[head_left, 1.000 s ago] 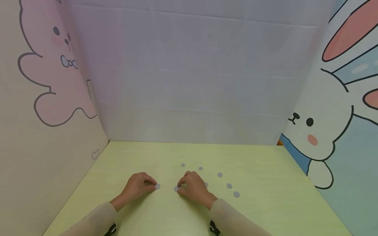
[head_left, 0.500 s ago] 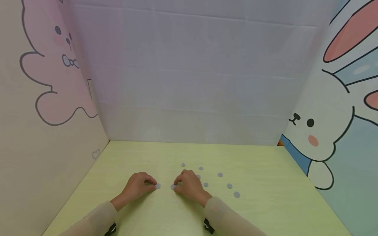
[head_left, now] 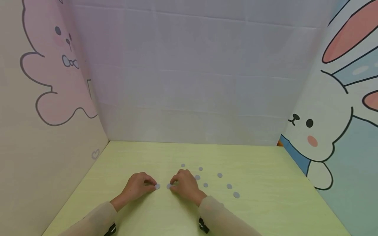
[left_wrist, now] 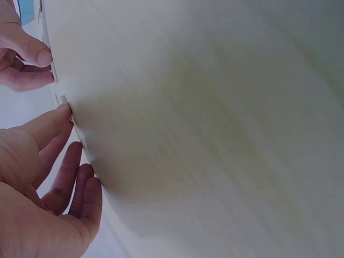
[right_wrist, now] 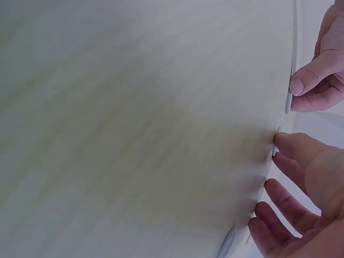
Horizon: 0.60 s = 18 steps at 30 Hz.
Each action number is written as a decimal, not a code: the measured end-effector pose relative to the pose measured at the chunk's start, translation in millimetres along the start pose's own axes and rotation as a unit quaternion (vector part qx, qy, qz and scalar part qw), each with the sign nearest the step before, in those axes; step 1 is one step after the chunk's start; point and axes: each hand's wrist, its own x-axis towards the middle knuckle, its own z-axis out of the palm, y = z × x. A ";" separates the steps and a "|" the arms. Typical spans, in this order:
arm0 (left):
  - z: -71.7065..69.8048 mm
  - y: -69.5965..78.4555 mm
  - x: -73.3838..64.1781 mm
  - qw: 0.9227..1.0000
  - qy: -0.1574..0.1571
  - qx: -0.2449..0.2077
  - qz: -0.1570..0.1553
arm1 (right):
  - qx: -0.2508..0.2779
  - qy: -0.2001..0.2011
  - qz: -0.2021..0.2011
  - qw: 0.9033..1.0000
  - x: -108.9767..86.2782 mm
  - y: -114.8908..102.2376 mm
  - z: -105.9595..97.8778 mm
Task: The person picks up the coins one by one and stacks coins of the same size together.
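The thumb and forefinger of the left hand [head_left: 138,186] pinch a grey disc [head_left: 157,186] at its edge, low on the bench [head_left: 260,177]. The right hand [head_left: 186,186] pinches a second disc [head_left: 168,186] in the same way, near the left fingertips but apart. Both discs look thin, so probably light and stiff, and may slide easily; the rim seems the best hold. More discs [head_left: 220,175] lie beyond and rightward of the right fingers.
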 end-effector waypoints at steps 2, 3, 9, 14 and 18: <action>0.1 -1.1 -0.4 1.000 0.000 0.000 0.003 | 0.001 0.001 -0.001 1.000 0.7 -0.2 1.8; 0.2 -1.6 -0.5 1.000 0.000 0.001 0.003 | 0.001 0.002 -0.001 1.000 1.0 -0.5 2.2; 1.1 -3.9 -0.1 1.000 0.000 0.007 0.005 | -0.003 0.002 0.003 1.000 1.4 0.1 5.1; 0.9 -4.4 0.1 1.000 0.002 0.010 0.008 | -0.005 0.001 0.001 1.000 1.6 -0.5 4.3; 0.6 -4.4 0.2 1.000 0.004 0.008 0.009 | -0.002 -0.001 0.002 1.000 0.7 -2.5 1.0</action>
